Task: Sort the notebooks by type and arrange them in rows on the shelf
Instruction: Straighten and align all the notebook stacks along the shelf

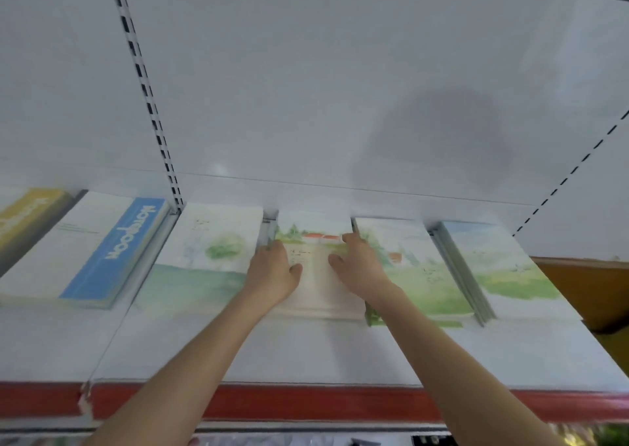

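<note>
Head camera looks along a white shelf [238, 353] with a red strip [306, 401] on its front edge. Behind it stands a pale back panel [306, 88], crossed by a slotted metal upright [149, 105] and darkened at the right by a soft shadow [439, 139]. Something brown [585, 289] shows past the shelf's right end; what it is cannot be told.

Notebooks lie flat in a row against the back panel. At the far left is a yellow-banded notebook [27, 214], and next to it a stack with a blue band [115, 251] bearing white lettering. To the right come four stacks with watercolour landscape covers: a first stack [204, 258] with a green tree, the middle stack [316, 289] with red roofs and a pale path, a third stack [418, 275] and a last stack [503, 268], both with green meadows.

Both hands are on the middle stack. The left hand [272, 268] holds its left side, fingers reaching into the gap beside it, thumb on the cover. The right hand [360, 265] holds the right side likewise, thumb on the cover.
</note>
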Action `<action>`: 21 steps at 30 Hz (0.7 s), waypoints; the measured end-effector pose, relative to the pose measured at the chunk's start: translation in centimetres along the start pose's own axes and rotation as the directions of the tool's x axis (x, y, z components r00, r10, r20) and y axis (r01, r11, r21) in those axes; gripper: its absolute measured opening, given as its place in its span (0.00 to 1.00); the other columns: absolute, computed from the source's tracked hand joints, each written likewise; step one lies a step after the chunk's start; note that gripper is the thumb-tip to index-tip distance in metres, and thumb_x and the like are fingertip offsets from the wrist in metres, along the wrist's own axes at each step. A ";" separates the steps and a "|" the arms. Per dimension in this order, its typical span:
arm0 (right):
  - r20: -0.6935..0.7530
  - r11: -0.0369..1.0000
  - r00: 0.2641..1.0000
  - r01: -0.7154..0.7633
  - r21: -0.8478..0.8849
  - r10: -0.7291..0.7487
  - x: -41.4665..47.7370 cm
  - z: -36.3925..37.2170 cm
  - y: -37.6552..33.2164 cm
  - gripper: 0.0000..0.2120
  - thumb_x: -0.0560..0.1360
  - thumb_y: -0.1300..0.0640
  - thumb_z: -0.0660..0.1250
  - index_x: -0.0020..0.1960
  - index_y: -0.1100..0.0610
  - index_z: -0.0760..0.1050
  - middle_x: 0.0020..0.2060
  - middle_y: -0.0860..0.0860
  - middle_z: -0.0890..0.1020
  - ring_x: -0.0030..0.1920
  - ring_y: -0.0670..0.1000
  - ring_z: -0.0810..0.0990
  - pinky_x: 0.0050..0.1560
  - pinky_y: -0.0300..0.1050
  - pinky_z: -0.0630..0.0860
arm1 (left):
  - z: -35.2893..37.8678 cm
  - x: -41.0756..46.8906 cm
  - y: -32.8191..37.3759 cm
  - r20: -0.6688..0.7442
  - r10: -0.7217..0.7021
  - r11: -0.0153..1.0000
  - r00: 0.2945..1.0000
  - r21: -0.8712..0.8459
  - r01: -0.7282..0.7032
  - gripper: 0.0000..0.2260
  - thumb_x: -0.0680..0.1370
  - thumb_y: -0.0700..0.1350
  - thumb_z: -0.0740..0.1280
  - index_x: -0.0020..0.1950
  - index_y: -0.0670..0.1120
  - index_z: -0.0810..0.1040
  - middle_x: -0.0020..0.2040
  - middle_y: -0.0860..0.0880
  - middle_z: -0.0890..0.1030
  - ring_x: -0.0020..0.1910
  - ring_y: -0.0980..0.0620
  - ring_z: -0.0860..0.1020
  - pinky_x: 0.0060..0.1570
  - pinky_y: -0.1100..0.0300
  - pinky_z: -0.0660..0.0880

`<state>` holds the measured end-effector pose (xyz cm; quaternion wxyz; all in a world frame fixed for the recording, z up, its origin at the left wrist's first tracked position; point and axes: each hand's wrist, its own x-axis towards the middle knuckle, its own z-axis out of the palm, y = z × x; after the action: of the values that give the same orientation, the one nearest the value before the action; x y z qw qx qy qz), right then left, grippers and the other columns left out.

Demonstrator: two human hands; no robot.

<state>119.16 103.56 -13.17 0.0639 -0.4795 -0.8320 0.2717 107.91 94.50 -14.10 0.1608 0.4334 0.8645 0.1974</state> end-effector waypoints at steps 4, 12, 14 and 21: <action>0.022 0.999 1.000 0.012 0.033 -0.012 0.3 0.5 0.0 0.22 0.78 0.56 0.59 0.69 0.63 0.60 0.65 0.60 0.67 0.63 0.59 0.70 0.58 0.46 0.68 | 0.4 0.1 0.0 -0.012 -0.042 0.996 0.999 -0.076 0.041 0.19 0.77 0.48 0.63 0.62 0.37 0.67 0.60 0.38 0.73 0.62 0.41 0.70 0.58 0.54 0.68; -0.034 0.992 0.999 0.015 0.123 -0.010 0.0 0.9 -0.1 0.24 0.78 0.56 0.58 0.72 0.61 0.58 0.69 0.58 0.63 0.67 0.57 0.66 0.62 0.44 0.64 | 0.5 0.9 -0.4 -0.004 -0.062 0.993 0.998 -0.106 0.061 0.18 0.75 0.45 0.65 0.61 0.39 0.66 0.59 0.40 0.73 0.59 0.41 0.72 0.52 0.56 0.68; -0.034 0.991 0.999 0.023 0.133 -0.018 0.1 0.9 -0.2 0.24 0.78 0.57 0.59 0.72 0.61 0.58 0.69 0.58 0.64 0.67 0.57 0.67 0.62 0.43 0.64 | 0.4 1.0 -0.4 -0.003 -0.065 0.992 0.998 -0.107 0.064 0.17 0.75 0.44 0.64 0.61 0.39 0.66 0.60 0.41 0.72 0.59 0.42 0.72 0.51 0.56 0.68; -0.031 0.977 0.999 -0.037 0.208 0.044 0.0 1.3 0.1 0.26 0.78 0.55 0.60 0.72 0.61 0.58 0.69 0.58 0.65 0.69 0.55 0.65 0.63 0.43 0.63 | 0.7 0.9 0.0 0.010 -0.092 0.986 0.996 -0.138 0.092 0.16 0.75 0.41 0.63 0.62 0.40 0.66 0.61 0.40 0.71 0.60 0.41 0.72 0.54 0.55 0.69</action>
<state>118.79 103.13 -14.34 0.1227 -0.4919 -0.7879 0.3497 107.68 95.37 -14.87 0.2008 0.3811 0.8676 0.2484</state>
